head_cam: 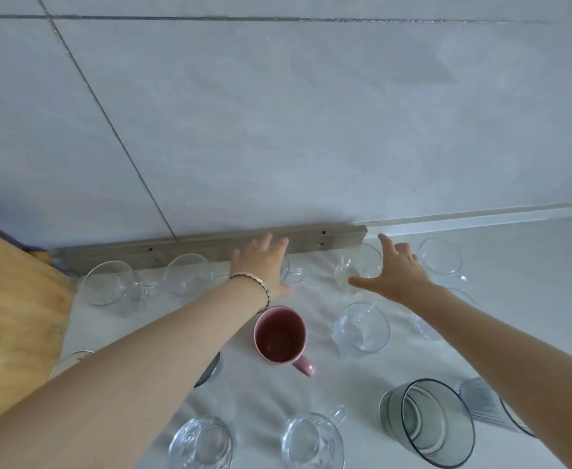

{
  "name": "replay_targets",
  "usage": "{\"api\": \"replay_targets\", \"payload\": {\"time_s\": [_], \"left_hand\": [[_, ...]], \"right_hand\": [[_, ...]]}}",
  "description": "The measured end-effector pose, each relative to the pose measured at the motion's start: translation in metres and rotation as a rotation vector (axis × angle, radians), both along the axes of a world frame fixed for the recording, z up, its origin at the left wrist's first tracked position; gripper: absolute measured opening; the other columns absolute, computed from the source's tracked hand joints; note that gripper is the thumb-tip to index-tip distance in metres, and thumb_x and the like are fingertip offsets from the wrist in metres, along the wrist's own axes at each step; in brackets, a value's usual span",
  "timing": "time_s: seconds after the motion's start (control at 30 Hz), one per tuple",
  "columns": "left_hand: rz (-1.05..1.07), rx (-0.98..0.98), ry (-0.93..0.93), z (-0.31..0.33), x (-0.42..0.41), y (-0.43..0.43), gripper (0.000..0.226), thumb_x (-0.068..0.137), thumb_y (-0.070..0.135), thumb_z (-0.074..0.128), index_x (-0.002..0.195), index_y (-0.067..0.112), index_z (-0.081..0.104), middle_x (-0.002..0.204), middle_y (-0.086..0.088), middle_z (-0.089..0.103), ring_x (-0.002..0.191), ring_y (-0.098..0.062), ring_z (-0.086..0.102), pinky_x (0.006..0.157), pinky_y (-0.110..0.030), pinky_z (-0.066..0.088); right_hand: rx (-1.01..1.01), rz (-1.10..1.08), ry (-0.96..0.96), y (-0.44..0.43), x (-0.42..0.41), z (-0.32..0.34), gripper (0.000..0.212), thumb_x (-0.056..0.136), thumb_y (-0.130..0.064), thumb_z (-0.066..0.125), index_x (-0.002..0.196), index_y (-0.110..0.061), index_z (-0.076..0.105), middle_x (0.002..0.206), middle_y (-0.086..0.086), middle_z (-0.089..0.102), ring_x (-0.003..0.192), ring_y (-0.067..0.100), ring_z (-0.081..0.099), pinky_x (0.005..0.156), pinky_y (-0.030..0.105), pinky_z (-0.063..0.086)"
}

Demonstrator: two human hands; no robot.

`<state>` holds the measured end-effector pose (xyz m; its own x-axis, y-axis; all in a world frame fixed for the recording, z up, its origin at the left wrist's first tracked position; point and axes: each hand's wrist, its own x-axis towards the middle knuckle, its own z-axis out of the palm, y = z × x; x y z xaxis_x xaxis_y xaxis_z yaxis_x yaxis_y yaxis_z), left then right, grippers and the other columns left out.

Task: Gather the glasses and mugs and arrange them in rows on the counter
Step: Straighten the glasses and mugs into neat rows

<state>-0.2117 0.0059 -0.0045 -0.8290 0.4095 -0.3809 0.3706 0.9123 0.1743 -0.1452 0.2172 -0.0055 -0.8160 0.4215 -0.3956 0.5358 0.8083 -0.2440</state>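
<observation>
Both my arms extend forward to frame centre. My left hand (260, 265) is spread, fingers straight, over a clear glass cup (293, 273). My right hand (396, 275) is splayed beside a second clear cup (357, 265). Neither grips anything. The pink mug (279, 336) stands upright just below my hands on the counter (531, 265).

Counter (531, 299), clear glass cups (360, 328), 1 pink mug (279, 335), grey tumbler (430, 423)
</observation>
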Motion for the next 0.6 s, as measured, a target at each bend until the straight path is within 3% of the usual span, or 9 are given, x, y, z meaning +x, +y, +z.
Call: {"api": "replay_targets", "payload": {"time_s": [0.2,0.3,0.6], "left_hand": [[0.104,0.056,-0.071,-0.013,-0.003,0.007,0.074,0.082,0.024,0.066,0.144,0.024,0.026,0.153,-0.005,0.021,0.139,-0.031,0.025,0.111,-0.043,0.036],[0.100,0.073,-0.064,-0.015,-0.004,0.006,0.074,0.082,0.023,0.065,0.145,0.023,0.026,0.153,-0.005,0.021,0.138,-0.031,0.025,0.111,-0.042,0.036],[0.129,0.061,-0.096,-0.015,-0.003,0.008,0.077,0.083,0.024,0.065,0.147,0.023,0.021,0.157,-0.005,0.013,0.145,-0.034,0.013,0.115,-0.045,0.030]], "right_hand": [[-0.194,0.035,0.092,-0.005,-0.012,-0.016,0.092,0.072,-0.037,0.076,0.147,-0.025,0.024,0.133,0.009,0.046,0.122,0.025,0.050,0.095,0.032,0.042],[-0.223,0.126,0.105,-0.014,-0.018,-0.020,0.091,0.071,-0.033,0.077,0.146,-0.025,0.026,0.136,0.009,0.045,0.125,0.025,0.047,0.099,0.032,0.041],[-0.173,0.180,0.114,-0.020,-0.016,-0.024,0.093,0.075,-0.041,0.072,0.149,-0.025,0.018,0.141,0.009,0.040,0.127,0.026,0.044,0.103,0.034,0.041]]}}
